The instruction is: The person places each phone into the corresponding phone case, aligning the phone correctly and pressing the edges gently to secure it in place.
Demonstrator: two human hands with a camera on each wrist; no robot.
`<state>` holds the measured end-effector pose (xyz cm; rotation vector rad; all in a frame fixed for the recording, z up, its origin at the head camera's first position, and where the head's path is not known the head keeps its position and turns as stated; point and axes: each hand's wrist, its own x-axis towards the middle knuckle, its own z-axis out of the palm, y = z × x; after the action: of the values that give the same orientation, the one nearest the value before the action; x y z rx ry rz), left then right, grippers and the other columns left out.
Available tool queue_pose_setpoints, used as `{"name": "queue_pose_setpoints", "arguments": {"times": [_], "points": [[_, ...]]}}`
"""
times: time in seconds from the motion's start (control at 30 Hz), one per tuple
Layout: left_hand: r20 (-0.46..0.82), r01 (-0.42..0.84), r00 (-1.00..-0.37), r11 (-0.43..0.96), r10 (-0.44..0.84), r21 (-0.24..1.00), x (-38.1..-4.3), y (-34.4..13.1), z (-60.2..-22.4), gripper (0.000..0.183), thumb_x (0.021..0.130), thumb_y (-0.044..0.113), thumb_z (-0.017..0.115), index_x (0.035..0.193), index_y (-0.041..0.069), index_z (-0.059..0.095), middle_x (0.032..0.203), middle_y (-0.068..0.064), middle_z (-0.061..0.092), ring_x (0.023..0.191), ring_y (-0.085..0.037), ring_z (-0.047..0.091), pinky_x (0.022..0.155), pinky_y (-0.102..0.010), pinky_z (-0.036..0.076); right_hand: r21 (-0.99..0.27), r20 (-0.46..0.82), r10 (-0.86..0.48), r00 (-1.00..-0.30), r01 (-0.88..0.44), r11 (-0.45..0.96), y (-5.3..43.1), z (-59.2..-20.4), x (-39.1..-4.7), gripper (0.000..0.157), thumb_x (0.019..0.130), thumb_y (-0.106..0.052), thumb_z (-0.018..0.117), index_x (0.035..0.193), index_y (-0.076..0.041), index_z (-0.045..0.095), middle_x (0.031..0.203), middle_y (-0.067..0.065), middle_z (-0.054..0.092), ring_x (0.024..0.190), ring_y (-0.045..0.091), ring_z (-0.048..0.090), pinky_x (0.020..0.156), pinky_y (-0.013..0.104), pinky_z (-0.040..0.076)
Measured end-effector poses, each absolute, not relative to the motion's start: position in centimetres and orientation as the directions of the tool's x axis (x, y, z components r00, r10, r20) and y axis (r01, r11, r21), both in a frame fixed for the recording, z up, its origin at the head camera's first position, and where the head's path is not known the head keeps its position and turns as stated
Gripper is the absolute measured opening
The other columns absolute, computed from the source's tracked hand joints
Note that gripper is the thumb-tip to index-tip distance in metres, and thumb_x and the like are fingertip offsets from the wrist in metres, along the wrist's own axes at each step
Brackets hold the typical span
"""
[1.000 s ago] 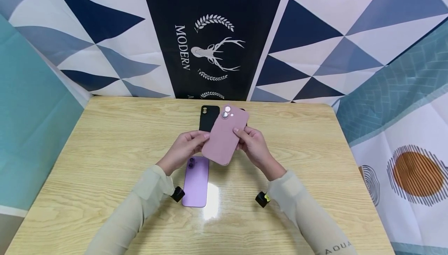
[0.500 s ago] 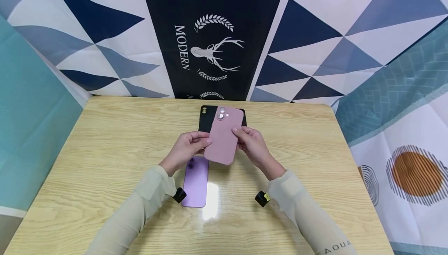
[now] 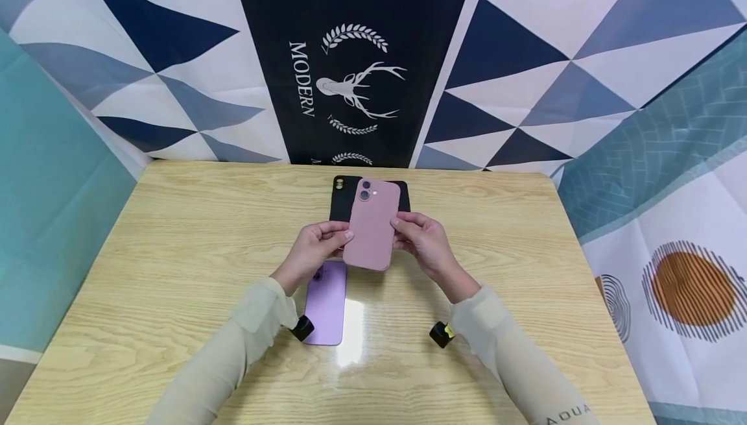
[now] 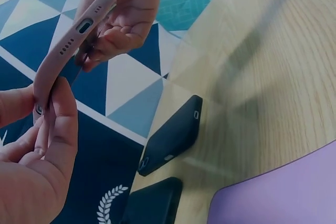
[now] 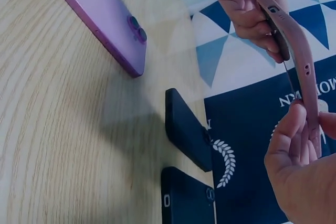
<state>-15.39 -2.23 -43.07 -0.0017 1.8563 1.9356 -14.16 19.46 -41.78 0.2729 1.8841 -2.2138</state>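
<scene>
A pink phone case (image 3: pixel 373 224) is held up over the table, camera end away from me. Dark round lenses show in its camera corner. My left hand (image 3: pixel 318 243) pinches its left long edge, thumb on top and fingers beneath. On the opposite edge, my right hand (image 3: pixel 426 240) grips it the same way. Seen edge-on in the left wrist view, the case (image 4: pixel 65 48) looks bowed, with a port opening and small holes along its end. Something dark and flat shows on its underside in the right wrist view; how it sits there is mostly hidden.
Two black phone cases (image 5: pixel 184 129) lie at the back of the wooden table (image 3: pixel 204 230), partly covered by the pink one in the head view. A purple phone (image 3: pixel 327 308) lies lens side up nearer me, beside my left wrist. A patterned cloth hangs behind.
The pink case has turned anticlockwise to stand nearly straight, its camera end moving left. Its lenses went from bright with glare to dark. Both hands keep their hold.
</scene>
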Motion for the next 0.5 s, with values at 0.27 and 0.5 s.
{"name": "queue_pose_setpoints", "arguments": {"times": [0.27, 0.5], "points": [[-0.332, -0.332, -0.886, 0.057, 0.323, 0.942, -15.4, -1.5, -43.7, 0.03, 0.09, 0.012, 0.061, 0.113, -0.006, 0.059, 0.085, 0.001, 0.069, 0.068, -0.005, 0.064, 0.066, -0.021, 0.056, -0.94, -0.326, 0.008, -0.945, 0.324, -0.105, 20.0, -42.4, -14.3, 0.035, 0.092, -0.007, 0.058, 0.121, 0.011, 0.051, 0.073, -0.006, 0.065, 0.065, 0.006, 0.062, 0.061, 0.019, 0.055], [-0.337, -0.318, -0.877, 0.112, 0.341, 0.941, -15.8, -0.7, -44.1, 0.028, 0.091, 0.009, 0.058, 0.113, -0.007, 0.059, 0.093, -0.014, 0.069, 0.07, -0.007, 0.065, 0.07, -0.025, 0.057, -0.942, -0.335, 0.061, -0.94, 0.332, -0.051, 20.6, -42.7, -14.6, 0.037, 0.091, -0.008, 0.06, 0.122, 0.01, 0.055, 0.072, -0.006, 0.066, 0.065, 0.005, 0.062, 0.061, 0.019, 0.056]]}}
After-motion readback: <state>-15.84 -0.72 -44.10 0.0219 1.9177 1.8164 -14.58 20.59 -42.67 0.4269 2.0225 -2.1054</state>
